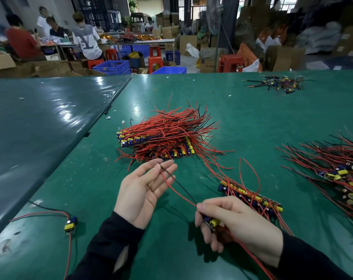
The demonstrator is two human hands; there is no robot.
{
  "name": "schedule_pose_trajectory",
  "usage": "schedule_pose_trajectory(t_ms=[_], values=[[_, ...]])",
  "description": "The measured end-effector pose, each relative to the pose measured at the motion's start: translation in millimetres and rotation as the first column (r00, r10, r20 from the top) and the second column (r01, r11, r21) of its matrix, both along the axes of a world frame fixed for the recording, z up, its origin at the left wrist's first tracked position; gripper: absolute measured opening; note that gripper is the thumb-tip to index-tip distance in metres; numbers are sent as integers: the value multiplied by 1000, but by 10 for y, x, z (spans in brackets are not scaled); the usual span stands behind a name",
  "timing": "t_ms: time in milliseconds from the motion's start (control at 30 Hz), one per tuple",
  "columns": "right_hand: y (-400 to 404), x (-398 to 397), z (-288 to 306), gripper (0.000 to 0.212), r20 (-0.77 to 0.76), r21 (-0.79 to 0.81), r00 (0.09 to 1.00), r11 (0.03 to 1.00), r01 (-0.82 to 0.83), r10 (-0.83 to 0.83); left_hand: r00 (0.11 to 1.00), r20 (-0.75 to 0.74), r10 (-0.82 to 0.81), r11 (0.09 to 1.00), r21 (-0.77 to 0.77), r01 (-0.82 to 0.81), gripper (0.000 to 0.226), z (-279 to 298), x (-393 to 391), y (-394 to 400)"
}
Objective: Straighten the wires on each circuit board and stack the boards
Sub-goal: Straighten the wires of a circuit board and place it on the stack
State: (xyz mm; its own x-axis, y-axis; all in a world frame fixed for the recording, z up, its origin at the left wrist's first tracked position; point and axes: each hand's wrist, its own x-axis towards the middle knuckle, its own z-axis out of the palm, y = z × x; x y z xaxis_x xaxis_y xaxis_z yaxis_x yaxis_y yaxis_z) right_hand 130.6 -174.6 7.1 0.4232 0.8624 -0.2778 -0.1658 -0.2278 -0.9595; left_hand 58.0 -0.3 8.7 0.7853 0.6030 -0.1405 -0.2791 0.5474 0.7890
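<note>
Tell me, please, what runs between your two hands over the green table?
In the head view, a red wire and a black wire stretch from the small board gripped in the right hand up to the left hand's fingertips.

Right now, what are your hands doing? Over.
Right hand grips small circuit board. Left hand open, wires across fingertips. Stack ahead, nothing blocking.

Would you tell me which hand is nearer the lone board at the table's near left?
Left. The left hand is right of the lone board; the right hand is farther right.
</note>
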Motion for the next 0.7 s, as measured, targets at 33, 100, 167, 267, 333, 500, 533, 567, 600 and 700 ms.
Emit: schedule_pose_trajectory(t_ms=[33, 100, 167, 267, 333, 500, 533, 567, 600, 700], values=[[3, 4, -2, 32, -6, 9, 1000, 1000, 16, -16, 1000, -21, 15, 999, 32, -14, 12, -12, 2, 9], [9, 8, -21, 33, 5, 25, 998, 998, 57, -57, 993, -81, 91, 979, 189, -74, 6, -25, 1, 18], [21, 3, -49, 34, 46, 58, 993, 992, 108, -111, 980, -130, 150, 942, 321, -102, 2, -46, -9, 43], [26, 10, -78, 35, 144, 130, 966, 972, 195, -213, 979, -150, 135, 942, 325, -80, 10, -35, -17, 82], [23, 36, -76, 35, 171, 182, 944, 951, 250, -281, 992, -108, 72, 974, 221, -47, 20, -12, -20, 88], [21, 49, -95, 33, 165, 180, 931, 938, 296, -326, 985, -84, 149, 855, 512, -85, 36, -28, -11, 9], [22, 40, -101, 33, 178, 173, 927, 938, 302, -331, 974, -97, 203, 765, 637, -95, 39, -51, -5, -9], [24, 35, -103, 33, 190, 173, 921, 935, 310, -341, 963, -112, 245, 675, 733, -86, 40, -62, -2, -23], [22, 35, -102, 33, 197, 178, 914, 930, 322, -355, 955, -121, 269, 621, 781, -76, 41, -66, -3, -36], [14, 47, -74, 33, 153, 195, 915, 919, 342, -373, 980, -108, 165, 835, 544, -80, 32, -22, -17, -30]])
